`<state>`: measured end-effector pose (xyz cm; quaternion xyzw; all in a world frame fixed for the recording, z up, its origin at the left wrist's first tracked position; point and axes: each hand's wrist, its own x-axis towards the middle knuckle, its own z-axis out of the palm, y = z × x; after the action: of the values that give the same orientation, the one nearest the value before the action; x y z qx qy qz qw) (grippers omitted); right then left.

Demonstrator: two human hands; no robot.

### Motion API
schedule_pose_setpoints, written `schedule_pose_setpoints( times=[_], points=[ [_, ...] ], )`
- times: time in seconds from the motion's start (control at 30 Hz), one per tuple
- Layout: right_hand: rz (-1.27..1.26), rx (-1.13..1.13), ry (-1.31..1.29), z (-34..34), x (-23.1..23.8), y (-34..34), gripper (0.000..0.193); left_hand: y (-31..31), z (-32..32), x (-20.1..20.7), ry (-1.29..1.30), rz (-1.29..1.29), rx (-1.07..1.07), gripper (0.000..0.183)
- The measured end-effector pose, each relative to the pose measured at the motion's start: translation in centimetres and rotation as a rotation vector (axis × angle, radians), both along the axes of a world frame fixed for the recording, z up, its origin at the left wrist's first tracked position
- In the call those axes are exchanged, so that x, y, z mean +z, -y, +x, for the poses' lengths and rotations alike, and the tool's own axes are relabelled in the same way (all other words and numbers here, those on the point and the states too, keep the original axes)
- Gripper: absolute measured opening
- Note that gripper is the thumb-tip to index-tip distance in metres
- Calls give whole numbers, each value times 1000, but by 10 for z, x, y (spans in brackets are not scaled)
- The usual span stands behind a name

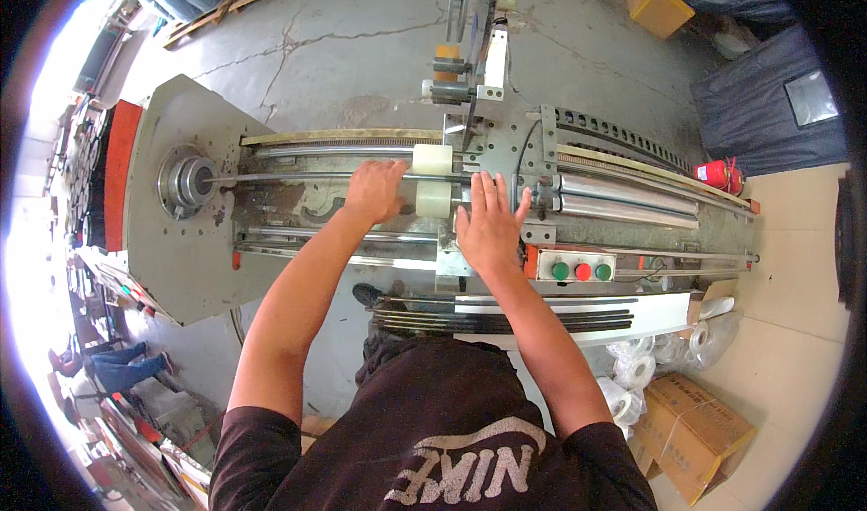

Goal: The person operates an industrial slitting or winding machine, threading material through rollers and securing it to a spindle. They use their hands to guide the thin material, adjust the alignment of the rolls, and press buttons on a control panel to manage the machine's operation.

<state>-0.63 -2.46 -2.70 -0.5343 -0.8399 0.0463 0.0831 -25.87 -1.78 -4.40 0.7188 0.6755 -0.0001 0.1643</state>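
Observation:
A long thin metal rod [289,177] runs from the round steel chuck [187,182] on the left to the carriage [497,145] at the middle of a bench machine. My left hand [375,193] is closed over this rod, just left of a cream-coloured plastic block [433,199]. The fingers cover that stretch of rod. My right hand [492,226] lies open over the carriage near the rod's right end, fingers stretched out and thumb apart. The rod's end under the right fingers is hidden.
Right of my right hand sits a control box [573,266] with green and red buttons. Several dark rods [506,319] lie along the near side. Beyond stand a red fire extinguisher [720,177] and a cardboard box [691,434]. An upright roller arm [465,59] rises behind the carriage.

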Motion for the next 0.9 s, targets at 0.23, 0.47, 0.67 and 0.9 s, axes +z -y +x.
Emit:
schedule_pose_setpoints(
  times=[0.23,0.47,0.67,0.9],
  points=[
    [53,2,26,1,0,1,68,27,-80,-12,58,45,70,54],
    [-65,42,-6,-3,22,-18,61,63,-208,-35,-28,47,131,54],
    [-654,-261,-775,-21,-16,-119,56,60,-232,-22,-125,-87,210,71],
    [-1022,-448,-813,-66,-44,-163,47,48,-200,-27,-70,-83,180,74]
  ],
)
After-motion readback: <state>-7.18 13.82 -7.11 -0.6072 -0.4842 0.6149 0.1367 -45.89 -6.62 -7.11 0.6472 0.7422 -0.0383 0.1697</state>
